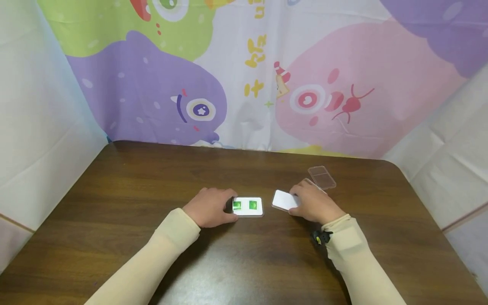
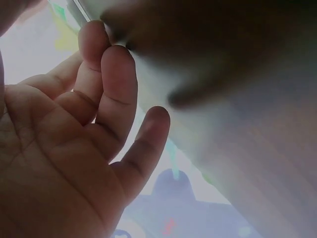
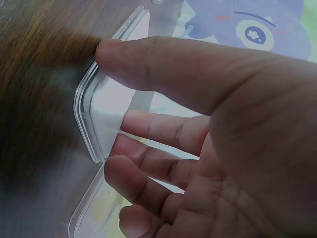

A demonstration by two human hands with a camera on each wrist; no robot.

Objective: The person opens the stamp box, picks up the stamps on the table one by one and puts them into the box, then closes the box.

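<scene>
Near the table's middle, my left hand (image 1: 211, 207) holds the near end of a flat clear box (image 1: 248, 206) between thumb and fingers. Inside lies a white card with two green printed squares. In the left wrist view the fingers (image 2: 119, 74) are curled, and most of the box is out of frame. To the right, my right hand (image 1: 314, 203) grips a second clear box (image 1: 284, 200) with a blank white face. The right wrist view has the thumb on one edge of this white-filled box (image 3: 111, 96) and fingertips on the opposite side.
Behind the right hand lies a transparent lid (image 1: 322, 177). Another clear edge (image 1: 313, 184) shows beside that hand, partly covered by it. A printed cartoon curtain (image 1: 248, 123) hangs at the back of the brown wooden table (image 1: 152, 169). White cloth (image 1: 450, 140) stands at the sides.
</scene>
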